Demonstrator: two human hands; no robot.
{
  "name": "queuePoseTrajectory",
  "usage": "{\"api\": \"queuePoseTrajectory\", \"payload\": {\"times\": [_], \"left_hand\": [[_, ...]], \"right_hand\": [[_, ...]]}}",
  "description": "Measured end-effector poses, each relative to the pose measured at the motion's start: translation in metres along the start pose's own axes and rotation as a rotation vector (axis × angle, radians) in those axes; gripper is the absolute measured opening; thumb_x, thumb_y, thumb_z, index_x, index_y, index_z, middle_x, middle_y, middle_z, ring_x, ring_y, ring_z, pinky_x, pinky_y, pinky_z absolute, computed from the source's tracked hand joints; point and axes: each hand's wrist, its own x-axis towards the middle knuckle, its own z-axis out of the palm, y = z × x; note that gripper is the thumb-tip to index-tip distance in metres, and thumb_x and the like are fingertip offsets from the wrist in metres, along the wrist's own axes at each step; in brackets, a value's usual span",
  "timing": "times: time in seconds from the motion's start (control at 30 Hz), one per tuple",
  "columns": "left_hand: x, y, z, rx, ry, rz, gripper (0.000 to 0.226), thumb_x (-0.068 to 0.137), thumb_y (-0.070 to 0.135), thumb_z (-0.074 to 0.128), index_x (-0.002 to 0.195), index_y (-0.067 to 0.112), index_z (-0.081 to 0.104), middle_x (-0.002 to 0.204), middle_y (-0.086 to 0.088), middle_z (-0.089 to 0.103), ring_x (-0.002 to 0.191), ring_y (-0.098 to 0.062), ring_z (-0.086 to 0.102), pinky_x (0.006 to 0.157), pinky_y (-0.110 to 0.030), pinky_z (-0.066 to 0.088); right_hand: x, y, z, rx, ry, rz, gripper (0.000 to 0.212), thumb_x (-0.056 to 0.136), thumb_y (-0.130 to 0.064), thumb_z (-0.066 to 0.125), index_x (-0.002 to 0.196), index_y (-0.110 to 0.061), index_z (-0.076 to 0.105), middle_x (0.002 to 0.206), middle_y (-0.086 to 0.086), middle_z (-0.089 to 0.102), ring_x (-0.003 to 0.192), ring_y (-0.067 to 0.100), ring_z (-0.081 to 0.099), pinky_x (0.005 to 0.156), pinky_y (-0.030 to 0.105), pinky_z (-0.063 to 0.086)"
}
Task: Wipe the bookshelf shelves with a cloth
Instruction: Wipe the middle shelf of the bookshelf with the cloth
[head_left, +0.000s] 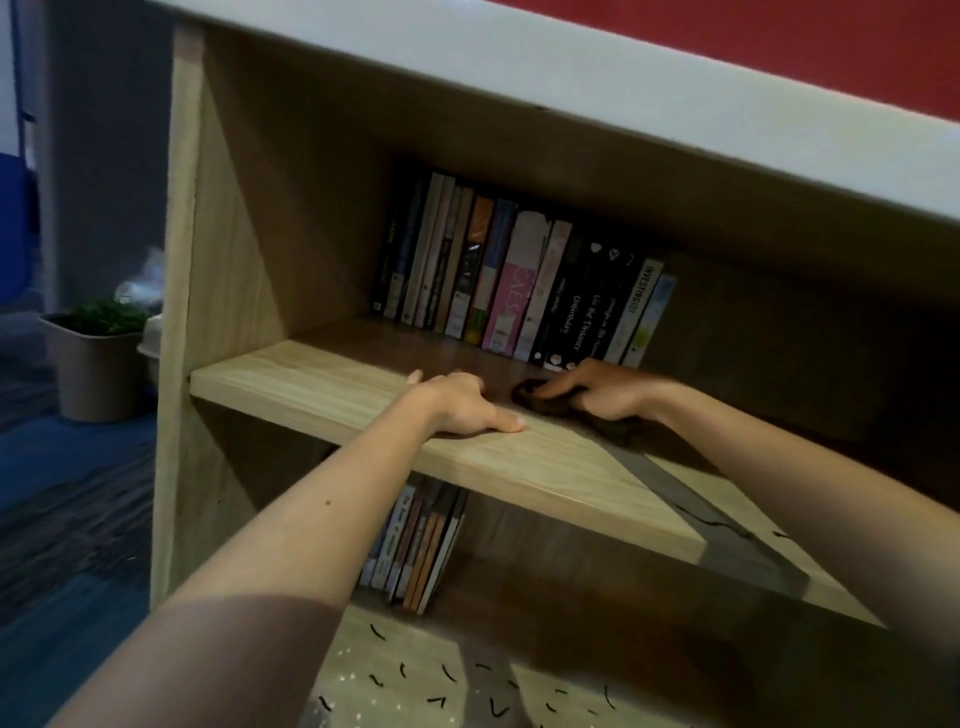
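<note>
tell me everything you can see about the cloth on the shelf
The cloth is a dark, brownish wad, bunched rather than spread flat, and looks like soft fabric. It lies on the shaded part of the upper shelf, just in front of the row of books. The right hand sits on top, its fingers curled over it. Weave and edges are lost in shadow.

Looks like a home living or reading room, can't rule out an office lounge: light-wood bookshelf (228, 234) with paperback books (519, 280) on two shelves, small potted plant (98, 353) on blue patterned carpet (62, 519) beside it, red wall (779, 41) behind.
</note>
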Motion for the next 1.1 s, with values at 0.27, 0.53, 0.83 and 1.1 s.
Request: {"api": "queuePoseTrajectory", "payload": {"times": [0.27,0.53,0.83,1.1], "left_hand": [[0.002,-0.006,0.001,-0.601,0.428,0.021,0.065,0.066,0.065,0.053,0.123,0.034,0.055,0.126,0.001,0.058,0.118,-0.026,0.052,0.103,-0.046,0.039],[-0.047,-0.012,0.003,-0.56,0.511,0.18,0.017,0.093,0.018,0.05,0.1,0.027,0.063,0.116,0.002,0.058,0.111,-0.017,0.053,0.097,-0.043,0.047],[-0.106,-0.054,0.026,-0.014,0.564,0.425,0.025,0.098,0.02,0.043,0.114,0.014,0.061,0.11,0.002,0.059,0.105,-0.011,0.052,0.097,-0.027,0.035],[-0.104,-0.063,0.039,0.038,0.664,0.495,0.031,0.094,0.03,0.036,0.104,0.013,0.06,0.1,0.002,0.062,0.099,-0.013,0.054,0.099,-0.025,0.03]], "right_hand": [[0.004,-0.032,0.01,0.081,0.125,0.055,0.045,0.097,-0.006,0.035,0.128,-0.032,0.054,0.143,0.003,0.042,0.118,0.026,0.049,0.099,0.035,0.042],[-0.115,-0.098,0.047,0.122,0.324,-0.166,0.055,0.082,0.006,0.041,0.118,-0.029,0.064,0.128,-0.002,0.059,0.117,0.02,0.053,0.1,0.039,0.043],[-0.121,-0.155,0.068,0.067,0.665,0.209,0.027,0.088,-0.018,0.052,0.112,-0.014,0.065,0.106,0.008,0.065,0.107,0.028,0.053,0.086,0.038,0.049],[-0.164,-0.1,0.075,0.07,0.678,0.397,0.028,0.092,-0.014,0.046,0.112,-0.015,0.065,0.105,0.008,0.066,0.107,0.026,0.05,0.087,0.039,0.048]]}}
